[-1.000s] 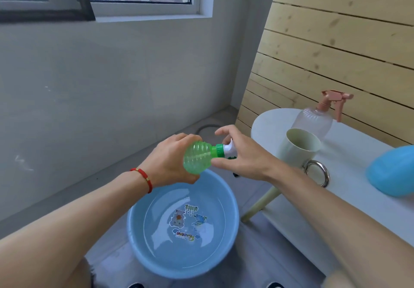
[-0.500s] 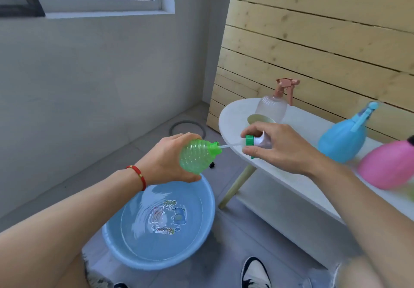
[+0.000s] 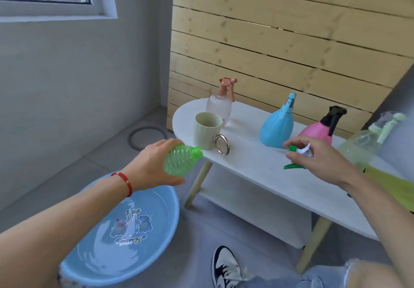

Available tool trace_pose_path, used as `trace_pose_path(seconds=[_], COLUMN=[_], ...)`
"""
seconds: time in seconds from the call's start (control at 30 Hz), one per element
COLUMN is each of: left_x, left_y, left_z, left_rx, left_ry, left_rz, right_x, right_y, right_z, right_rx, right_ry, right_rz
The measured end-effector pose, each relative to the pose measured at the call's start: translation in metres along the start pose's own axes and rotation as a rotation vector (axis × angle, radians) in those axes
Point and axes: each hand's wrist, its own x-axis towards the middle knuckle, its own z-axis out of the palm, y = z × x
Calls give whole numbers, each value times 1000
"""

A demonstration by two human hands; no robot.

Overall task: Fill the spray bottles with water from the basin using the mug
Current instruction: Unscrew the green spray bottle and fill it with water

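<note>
My left hand (image 3: 154, 164) grips the green ribbed spray bottle (image 3: 181, 161), tilted with its open neck toward the table, above the floor beside the blue basin (image 3: 165, 218) that holds water. My right hand (image 3: 318, 160) holds the removed green-and-white spray head (image 3: 299, 153) low over the white table (image 3: 268, 175). The pale green mug (image 3: 207, 131) with a metal ring handle stands upright near the table's left end, just beyond the bottle's neck.
On the table stand a clear bottle with a pink sprayer (image 3: 220, 105), a blue bottle (image 3: 277, 126), a pink bottle with a black sprayer (image 3: 318, 131) and a yellow-green bottle (image 3: 367, 144) at the right. A wooden slat wall is behind. My shoe (image 3: 226, 265) is on the floor.
My right hand has pulled the spray head clear of the green bottle and carried it right over the table. The view has swung right, showing more bottles.
</note>
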Motion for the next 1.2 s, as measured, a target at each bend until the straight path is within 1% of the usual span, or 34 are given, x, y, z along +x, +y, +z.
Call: trace_pose_path(seconds=[0.07,0.1,0.2,0.27,0.33,0.43,0.5,0.57,0.63,0.7,0.8,0.87,0.93,1.03,1.2], left_x=[2,2,4,4,3,2,2,1,0,0,-3,-7,-11,-15,-33], left_y=[3,4,5,3,2,0,-1,-2,-4,-5,-12,-18,-26,-42,-85], left_z=[2,3,4,5,4,1,-1,-3,-6,-6,-9,-11,-16,-24,-41], left_rx=[-2,-4,-1,-2,-11,-31,-34,-48,-72,-78,-60,-41,-30,-21,-32], left_ry=[5,4,6,9,25,29,33,42,54,53,8,-29,-46,-50,-47], left_rz=[5,4,5,3,-4,-28,-53,-83,-118,-139,-163,-177,-202,-277,-481], right_x=[4,8,18,22,24,23,25,30,39,48,65,74,82,89,91], right_y=[10,13,18,17,16,13,9,-5,-28,-54,-88,-100,-108,-116,-150], right_z=[10,18,41,52,61,70,71,73,81,93,112,123,133,144,171], right_rx=[-69,-150,-460,-602,-642,-604,-624,-646,-520,-306,-24,103,219,293,270], right_ry=[-10,-26,-90,-151,-216,-277,-245,-127,-23,16,-36,-74,-66,-106,-260], right_rz=[44,40,-25,-78,-108,-71,-70,-144,-199,-143,23,85,121,139,23])
